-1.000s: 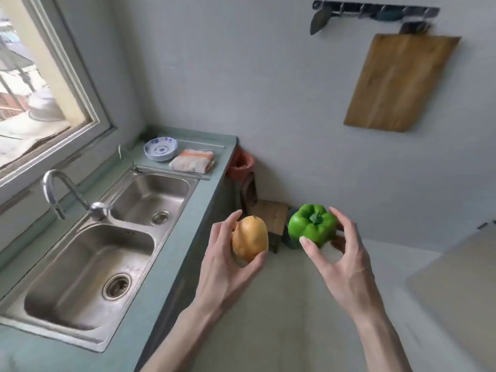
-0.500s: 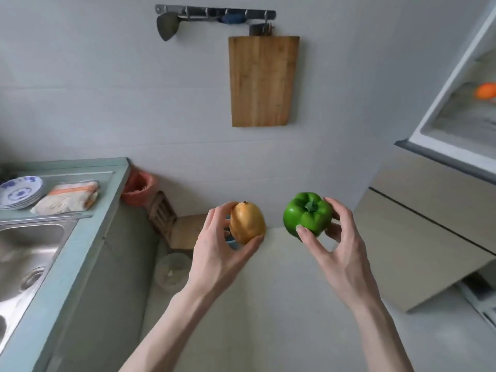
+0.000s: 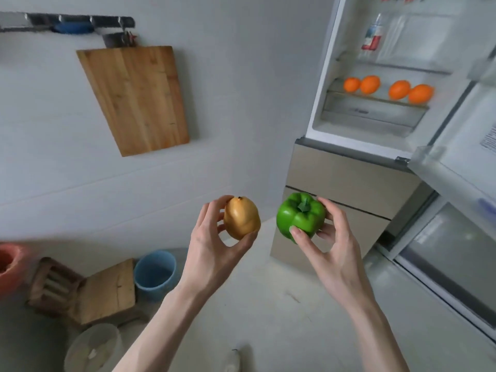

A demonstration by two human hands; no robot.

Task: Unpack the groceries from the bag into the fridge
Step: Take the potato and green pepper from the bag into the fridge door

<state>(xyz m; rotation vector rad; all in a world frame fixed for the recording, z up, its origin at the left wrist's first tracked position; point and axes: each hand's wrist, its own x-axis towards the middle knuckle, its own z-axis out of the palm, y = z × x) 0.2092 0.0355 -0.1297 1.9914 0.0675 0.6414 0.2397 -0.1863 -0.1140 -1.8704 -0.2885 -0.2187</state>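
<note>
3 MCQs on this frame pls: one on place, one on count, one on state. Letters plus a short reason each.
1. Where does the wooden cutting board hang?
A. inside the fridge
B. on the wall, left of the fridge
C. on the floor

2. How many oranges lie on the fridge shelf?
A. two
B. four
C. six

3. What is the state of the upper fridge door?
A. open
B. shut
C. removed

Answers:
1 B: the board hangs under the rail on the wall.
2 B: two pairs sit in a row on the shelf.
3 A: the fridge shows its shelves, and the door swings out at right.
</note>
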